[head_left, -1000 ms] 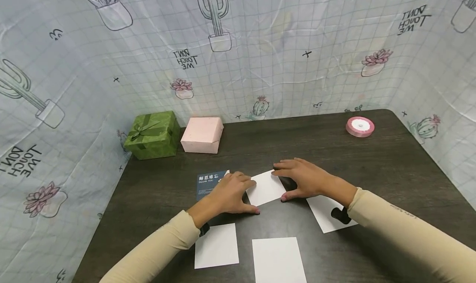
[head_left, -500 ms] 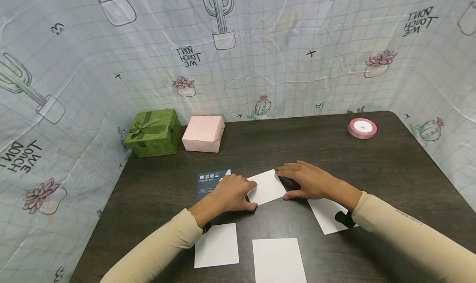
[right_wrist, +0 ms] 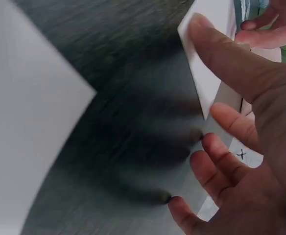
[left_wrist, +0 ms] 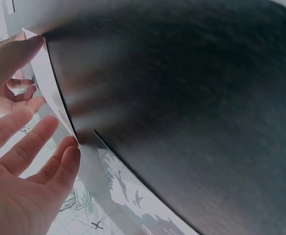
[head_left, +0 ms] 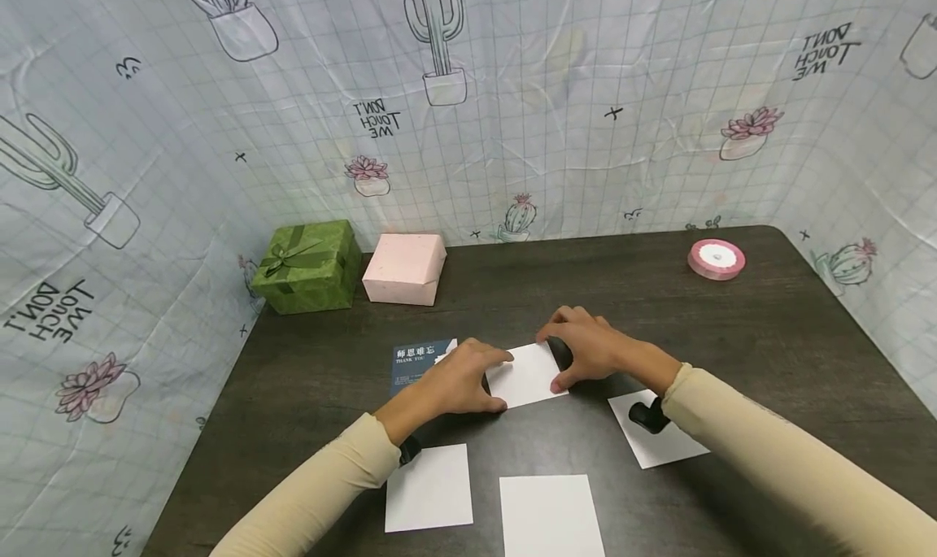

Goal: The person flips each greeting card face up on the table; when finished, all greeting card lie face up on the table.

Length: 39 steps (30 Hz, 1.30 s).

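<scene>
White card (head_left: 527, 376) has turned slightly squarer as the right hand (head_left: 593, 350) edged inward; it lies between that hand and the left hand (head_left: 461, 384), both loosely spread, touching opposite edges. Probably light, easily creased; best held by edges.
</scene>
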Tool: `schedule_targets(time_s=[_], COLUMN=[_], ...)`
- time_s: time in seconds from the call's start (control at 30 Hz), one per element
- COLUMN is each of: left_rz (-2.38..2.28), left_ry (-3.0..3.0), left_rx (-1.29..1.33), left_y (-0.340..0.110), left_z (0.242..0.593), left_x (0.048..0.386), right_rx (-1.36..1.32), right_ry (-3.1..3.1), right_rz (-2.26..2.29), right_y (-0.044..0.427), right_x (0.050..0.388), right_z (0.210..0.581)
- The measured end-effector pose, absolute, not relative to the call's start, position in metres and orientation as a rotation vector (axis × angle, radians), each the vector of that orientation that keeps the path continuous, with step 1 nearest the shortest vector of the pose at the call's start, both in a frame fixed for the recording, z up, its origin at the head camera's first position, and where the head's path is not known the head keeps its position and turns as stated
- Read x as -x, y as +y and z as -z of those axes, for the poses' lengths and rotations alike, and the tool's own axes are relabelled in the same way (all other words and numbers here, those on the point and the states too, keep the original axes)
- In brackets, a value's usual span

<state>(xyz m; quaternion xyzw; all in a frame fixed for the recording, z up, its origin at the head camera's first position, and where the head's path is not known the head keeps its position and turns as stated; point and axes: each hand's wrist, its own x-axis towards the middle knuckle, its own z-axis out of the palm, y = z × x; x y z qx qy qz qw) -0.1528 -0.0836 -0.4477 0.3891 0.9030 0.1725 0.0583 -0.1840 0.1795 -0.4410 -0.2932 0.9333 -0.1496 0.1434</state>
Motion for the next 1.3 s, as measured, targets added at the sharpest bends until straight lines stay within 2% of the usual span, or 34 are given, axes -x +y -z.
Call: schedule_targets(time_s=[0.3,0.53,0.77,1.0,1.17,1.3], left_rz=[-0.584,-0.913,-1.411,-1.685,-1.732,-1.756], left_ry=[2.726,2.741,2.189,1.845,1.801,1.796], left_rx=[-1.056,-0.608,-0.169,0.055,0.128,0.135], left_y=[-0.082,-0.087,-0.088,-0.087,-0.085,-0.084], left_z=[0.451,0.446,0.445,0.446,0.447,0.444], left_x=[0.156,0.152,0.153,0.153,0.152,0.151], right_rx=[0.776,0.802,0.846,0.855,0.630,0.309], right_ry=[2.622,2.768,2.867,2.883,2.772,2.304], right_rz=[0.424,0.546,0.592,0.657,0.948,1.285], right_y=[0.170,0.179,0.177,0.178,0.189,0.195], right_x=[0.191,0.179,0.173,0.170,0.164,0.158], right_z=[0.436,0.441,0.440,0.439,0.433,0.429])
